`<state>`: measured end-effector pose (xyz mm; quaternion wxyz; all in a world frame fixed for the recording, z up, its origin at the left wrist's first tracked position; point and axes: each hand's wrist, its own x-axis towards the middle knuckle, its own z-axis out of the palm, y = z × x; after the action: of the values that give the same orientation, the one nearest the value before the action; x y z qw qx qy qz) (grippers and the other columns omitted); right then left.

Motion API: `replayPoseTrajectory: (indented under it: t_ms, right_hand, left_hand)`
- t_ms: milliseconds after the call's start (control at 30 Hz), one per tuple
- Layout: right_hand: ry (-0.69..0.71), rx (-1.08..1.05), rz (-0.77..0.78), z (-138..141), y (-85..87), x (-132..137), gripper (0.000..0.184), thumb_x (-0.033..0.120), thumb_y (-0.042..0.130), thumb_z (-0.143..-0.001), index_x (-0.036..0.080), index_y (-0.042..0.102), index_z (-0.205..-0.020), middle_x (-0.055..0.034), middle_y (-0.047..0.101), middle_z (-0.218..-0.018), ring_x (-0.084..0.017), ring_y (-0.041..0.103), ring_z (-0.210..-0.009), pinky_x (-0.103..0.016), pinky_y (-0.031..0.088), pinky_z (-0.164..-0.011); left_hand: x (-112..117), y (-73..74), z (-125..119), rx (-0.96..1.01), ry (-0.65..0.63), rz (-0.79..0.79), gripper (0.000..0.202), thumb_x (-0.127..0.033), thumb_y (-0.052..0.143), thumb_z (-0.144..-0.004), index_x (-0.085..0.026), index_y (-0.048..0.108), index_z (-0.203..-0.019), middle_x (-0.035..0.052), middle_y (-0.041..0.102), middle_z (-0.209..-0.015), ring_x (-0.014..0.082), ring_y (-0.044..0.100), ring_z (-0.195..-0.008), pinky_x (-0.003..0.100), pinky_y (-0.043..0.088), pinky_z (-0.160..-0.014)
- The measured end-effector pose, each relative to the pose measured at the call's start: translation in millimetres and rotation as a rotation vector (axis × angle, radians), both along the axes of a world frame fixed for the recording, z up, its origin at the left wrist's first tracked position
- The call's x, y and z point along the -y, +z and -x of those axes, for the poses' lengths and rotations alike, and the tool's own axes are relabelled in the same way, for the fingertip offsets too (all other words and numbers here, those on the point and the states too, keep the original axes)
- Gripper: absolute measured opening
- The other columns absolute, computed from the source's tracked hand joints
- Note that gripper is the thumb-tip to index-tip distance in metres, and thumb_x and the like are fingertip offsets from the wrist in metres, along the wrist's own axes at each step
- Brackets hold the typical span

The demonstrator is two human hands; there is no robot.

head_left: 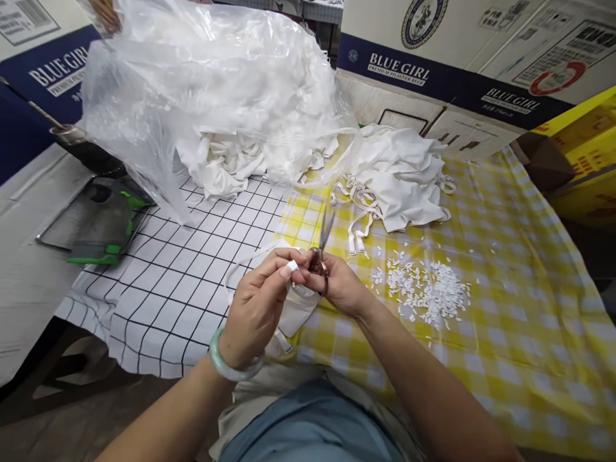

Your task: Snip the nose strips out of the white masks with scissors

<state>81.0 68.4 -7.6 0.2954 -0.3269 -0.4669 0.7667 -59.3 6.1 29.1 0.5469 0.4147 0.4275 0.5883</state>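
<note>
My left hand (260,298), a pale green bangle (225,359) at its wrist, pinches the end of a white strap (292,265) between thumb and fingers. My right hand (342,282) meets it there, with scissors (327,230) in its grip, the blades pointing up and away from me. Its fingertips are close to the strap end; whether they touch it I cannot tell. Below both hands lies a white fabric piece with straps (296,316), partly hidden by them. To the right, small white clippings (440,292) are heaped on the yellow checked cloth (510,308).
A large clear plastic bag (231,83) of white fabric fills the back. Beside it lies a pile of white strapped pieces (404,173). Cardboard boxes (462,70) stand behind. At the left is a black and green power tool (103,221). Another person's hand (106,14) shows at top left.
</note>
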Motion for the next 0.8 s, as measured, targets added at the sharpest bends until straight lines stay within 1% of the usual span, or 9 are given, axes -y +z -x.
replayPoseTrajectory:
  t_ms: [67,133,200,267,367,433,500,667,800]
  right_hand:
    - [-0.121,0.207,-0.169,-19,2.5,7,0.037,0.048,0.076,-0.074,0.021,0.053,-0.083,0.0027,0.057,-0.078,-0.013,0.054,-0.073,-0.029,0.043,-0.072]
    - [-0.211,0.505,-0.388,-40,9.2,15,0.032,0.047,0.074,-0.077,0.021,0.055,-0.082,-0.0001,0.057,-0.082,-0.016,0.054,-0.079,-0.031,0.042,-0.075]
    - [-0.202,0.744,-0.575,-59,16.6,26,0.034,0.049,0.073,-0.076,0.020,0.056,-0.076,-0.0018,0.057,-0.079,-0.018,0.052,-0.079,-0.032,0.039,-0.074]
    - [-0.124,0.859,-0.689,-72,21.8,38,0.040,0.054,0.073,-0.075,0.020,0.053,-0.069,-0.0011,0.054,-0.070,-0.018,0.049,-0.071,-0.032,0.037,-0.070]
    - [-0.047,0.940,-0.731,-79,24.2,52,0.046,0.057,0.073,-0.073,0.020,0.047,-0.062,0.0004,0.051,-0.062,-0.016,0.045,-0.063,-0.031,0.033,-0.065]
    - [-0.026,0.976,-0.723,-81,24.1,57,0.047,0.056,0.073,-0.073,0.020,0.046,-0.061,0.0006,0.050,-0.061,-0.015,0.045,-0.062,-0.030,0.032,-0.064]
    - [-0.014,0.998,-0.723,-81,24.0,58,0.046,0.056,0.073,-0.072,0.020,0.047,-0.060,0.0006,0.050,-0.060,-0.015,0.045,-0.062,-0.030,0.031,-0.064]
    - [0.006,1.014,-0.718,-82,25.4,57,0.043,0.053,0.073,-0.072,0.019,0.050,-0.060,0.0007,0.051,-0.059,-0.014,0.044,-0.060,-0.029,0.031,-0.063]
    - [-0.014,1.015,-0.720,-81,24.9,56,0.043,0.052,0.074,-0.071,0.020,0.048,-0.058,0.0012,0.050,-0.057,-0.014,0.043,-0.059,-0.028,0.031,-0.062]
  left_hand:
    - [-1,-7.1,-10,0.101,0.010,0.093,0.027,-0.024,0.054,-0.095,-0.016,0.066,-0.072,0.0040,0.053,-0.100,0.0085,0.048,-0.066,0.023,0.045,-0.063]
    - [1,-13.1,-17,0.026,0.015,0.136,0.025,-0.027,0.056,-0.094,-0.016,0.068,-0.075,0.0045,0.052,-0.104,0.0082,0.045,-0.064,0.023,0.041,-0.058]
    - [3,-18.4,-24,-0.114,0.020,0.118,0.025,-0.030,0.055,-0.095,-0.017,0.070,-0.079,0.0063,0.052,-0.108,0.0133,0.052,-0.078,0.025,0.044,-0.065]
    - [5,-22.8,-30,-0.242,0.015,0.066,0.026,-0.031,0.053,-0.096,-0.018,0.070,-0.081,0.0078,0.052,-0.108,0.0203,0.054,-0.097,0.028,0.046,-0.077]
    - [7,-27.2,-38,-0.357,-0.009,-0.025,0.027,-0.028,0.049,-0.098,-0.020,0.068,-0.081,0.0085,0.053,-0.103,0.0249,0.048,-0.115,0.034,0.044,-0.093]
    - [7,-28.6,-42,-0.380,-0.032,-0.055,0.028,-0.026,0.046,-0.099,-0.021,0.067,-0.081,0.0084,0.055,-0.100,0.0251,0.045,-0.120,0.036,0.041,-0.098]
    - [8,-29.0,-44,-0.387,-0.058,-0.060,0.027,-0.023,0.045,-0.099,-0.022,0.066,-0.081,0.0082,0.056,-0.095,0.0249,0.042,-0.123,0.036,0.041,-0.098]
    - [8,-28.4,-47,-0.442,-0.084,-0.051,0.025,-0.020,0.046,-0.098,-0.021,0.062,-0.078,0.0094,0.055,-0.100,0.0249,0.043,-0.123,0.035,0.043,-0.096]
    - [8,-28.6,-47,-0.447,-0.100,-0.064,0.026,-0.021,0.045,-0.097,-0.022,0.060,-0.077,0.0084,0.055,-0.088,0.0256,0.044,-0.122,0.036,0.044,-0.094]
